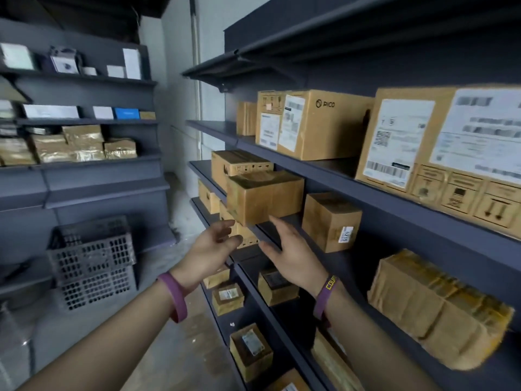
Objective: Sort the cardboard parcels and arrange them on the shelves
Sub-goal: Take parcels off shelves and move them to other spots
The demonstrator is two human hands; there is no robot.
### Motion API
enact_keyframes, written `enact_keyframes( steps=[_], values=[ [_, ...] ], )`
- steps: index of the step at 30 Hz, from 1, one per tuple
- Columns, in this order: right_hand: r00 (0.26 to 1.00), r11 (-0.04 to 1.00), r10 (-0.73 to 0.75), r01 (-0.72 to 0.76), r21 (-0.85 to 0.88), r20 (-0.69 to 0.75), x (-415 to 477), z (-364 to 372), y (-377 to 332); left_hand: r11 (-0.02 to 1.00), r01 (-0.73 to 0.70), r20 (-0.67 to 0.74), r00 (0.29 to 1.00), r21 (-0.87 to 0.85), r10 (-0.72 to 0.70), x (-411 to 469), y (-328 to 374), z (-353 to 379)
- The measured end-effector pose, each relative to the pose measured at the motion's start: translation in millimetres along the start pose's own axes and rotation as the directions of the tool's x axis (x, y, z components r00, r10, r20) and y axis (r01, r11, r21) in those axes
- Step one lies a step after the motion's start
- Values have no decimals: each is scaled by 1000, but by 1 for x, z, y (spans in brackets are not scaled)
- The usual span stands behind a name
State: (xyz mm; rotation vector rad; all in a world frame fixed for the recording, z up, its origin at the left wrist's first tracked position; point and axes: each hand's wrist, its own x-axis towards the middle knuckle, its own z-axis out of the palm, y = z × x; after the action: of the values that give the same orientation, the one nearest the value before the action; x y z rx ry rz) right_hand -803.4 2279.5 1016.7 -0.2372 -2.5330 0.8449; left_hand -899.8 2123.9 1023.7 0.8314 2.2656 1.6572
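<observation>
a cardboard box (265, 196) is sitting on the shelf (201, 170), jutting out past its front edge. the left hand (214, 244) and right hand (290, 249) are hovering just beneath it, fingers spread and gripping nothing, probably ready to steady it or push it in.

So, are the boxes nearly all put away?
Mostly, it seems. The PICO box and many others sit on the shelves. The left hand and right hand are open just below a plain box overhanging its shelf edge. It needs settling; whether the crate holds more is hidden.
</observation>
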Motion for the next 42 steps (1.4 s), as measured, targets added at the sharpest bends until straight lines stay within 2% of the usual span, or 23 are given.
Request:
enact_keyframes(
  steps=[7, 17, 22, 28, 34, 39, 42],
  values=[
    [1000, 1000, -3, 3, 10, -7, 110, 73, -10, 999, -38, -26, 999, 20, 39, 103, -52, -71],
    [997, 998, 60, -62, -34, -40, 282, 182, -35, 997, -12, 56, 998, -71, 16, 266, -116, -190],
    [992, 992, 97, -103, -74, -81, 361, 219, -30, 999, 1, 67, 998, -32, 1, 334, -140, -225],
    [975, 959, 138, -176, -222, -176, 454, 259, 4, 999, -13, 70, 997, -32, 15, 434, -170, -242],
    [922, 910, 255, -330, -251, -290, 560, 274, 55, 1000, 12, 94, 996, -21, -10, 551, -196, -243],
    [861, 800, 331, -473, -369, -386, 615, 277, 93, 998, 61, 166, 984, 16, -62, 634, -220, -236],
    [816, 722, 362, -551, -418, -450, 633, 274, 113, 999, 39, 225, 973, 34, -45, 678, -221, -224]
  ],
)
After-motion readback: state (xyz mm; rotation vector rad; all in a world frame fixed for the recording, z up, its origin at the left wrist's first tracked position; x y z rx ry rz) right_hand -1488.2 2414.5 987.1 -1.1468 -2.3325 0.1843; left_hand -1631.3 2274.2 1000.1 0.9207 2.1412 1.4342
